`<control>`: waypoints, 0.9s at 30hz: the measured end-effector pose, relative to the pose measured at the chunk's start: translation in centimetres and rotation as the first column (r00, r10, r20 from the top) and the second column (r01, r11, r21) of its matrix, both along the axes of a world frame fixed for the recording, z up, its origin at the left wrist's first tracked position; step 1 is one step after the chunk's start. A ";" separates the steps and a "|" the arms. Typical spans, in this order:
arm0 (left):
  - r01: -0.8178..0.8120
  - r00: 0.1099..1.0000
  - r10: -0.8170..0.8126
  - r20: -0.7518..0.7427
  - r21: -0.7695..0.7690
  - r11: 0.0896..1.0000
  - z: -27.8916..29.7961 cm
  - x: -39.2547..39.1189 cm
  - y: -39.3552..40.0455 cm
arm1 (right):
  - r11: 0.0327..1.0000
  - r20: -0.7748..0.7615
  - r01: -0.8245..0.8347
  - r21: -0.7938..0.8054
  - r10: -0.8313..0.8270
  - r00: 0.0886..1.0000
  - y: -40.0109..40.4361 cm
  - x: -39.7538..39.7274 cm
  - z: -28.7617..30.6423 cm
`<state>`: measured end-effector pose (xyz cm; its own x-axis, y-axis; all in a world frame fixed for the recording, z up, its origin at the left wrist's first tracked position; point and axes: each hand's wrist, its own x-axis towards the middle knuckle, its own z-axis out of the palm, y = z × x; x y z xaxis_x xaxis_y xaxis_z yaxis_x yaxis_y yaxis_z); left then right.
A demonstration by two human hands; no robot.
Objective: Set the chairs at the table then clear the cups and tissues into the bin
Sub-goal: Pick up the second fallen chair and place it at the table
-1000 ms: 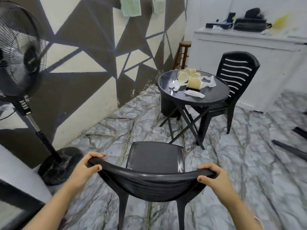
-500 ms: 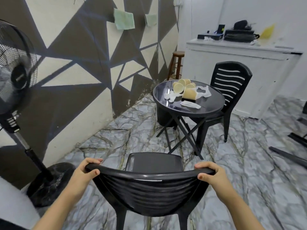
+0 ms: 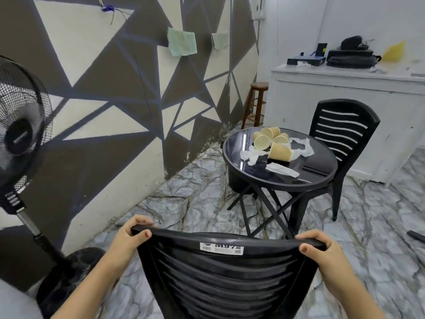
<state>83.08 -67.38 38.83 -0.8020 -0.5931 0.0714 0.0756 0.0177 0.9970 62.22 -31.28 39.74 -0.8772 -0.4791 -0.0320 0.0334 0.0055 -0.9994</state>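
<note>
**Chair carried closer to the table**

We have brought the near chair [image 3: 220, 272] forward toward the round table [image 3: 322, 180] at one o'clock, which now sits nearer and larger ahead of us. The chair back has risen, hiding the seat we saw earlier, and its label now faces us. The fan [image 3: 20, 134] at nine o'clock has slid further off our left edge.

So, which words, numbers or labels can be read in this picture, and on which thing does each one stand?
"M972": on the white sticker at the top of the black plastic slatted chair back held by both hands.
The small print and barcode beside it: too small to read.
The fan hub's mark: too blurred to read.
</note>
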 end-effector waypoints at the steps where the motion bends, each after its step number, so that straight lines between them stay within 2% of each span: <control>1: -0.011 1.000 0.011 -0.009 0.004 1.000 0.3 -0.9 -0.4 | 1.000 0.003 0.000 -0.001 0.000 1.000 -0.5 -1.0 0.3; 8: -0.085 0.996 0.085 -0.012 0.029 0.996 1.1 -5.5 -2.4 | 0.999 0.070 0.013 -0.043 -0.010 0.998 -2.9 -5.0 1.1; 14: -0.020 0.998 0.021 -0.061 0.011 1.000 1.0 -8.5 -5.3 | 0.993 0.072 0.114 -0.038 -0.111 0.991 -3.9 -3.9 1.2; 17: 0.070 0.995 -0.071 -0.073 -0.013 0.997 1.2 -11.7 -7.7 | 0.971 0.040 0.222 -0.091 -0.219 0.975 -4.8 -2.5 1.0; 21: 0.226 0.970 -0.227 -0.092 -0.019 0.974 1.7 -16.5 -10.9 | 0.910 0.089 0.398 -0.116 -0.390 0.916 -6.6 -0.1 1.3; 25: 0.464 0.883 -0.464 -0.073 -0.012 0.886 2.4 -20.3 -14.5 | 0.817 0.112 0.568 -0.093 -0.559 0.822 -10.1 3.2 2.4; 27: 0.553 0.832 -0.552 -0.055 -0.002 0.833 2.7 -21.8 -16.2 | 0.780 0.096 0.626 -0.026 -0.621 0.778 -12.1 4.7 2.4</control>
<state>61.31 -83.54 41.55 -0.9917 -0.0538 0.1167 0.1197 -0.0559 0.9912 66.94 -43.41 42.10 -0.9802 0.1686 -0.1039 0.0884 -0.0970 -0.9914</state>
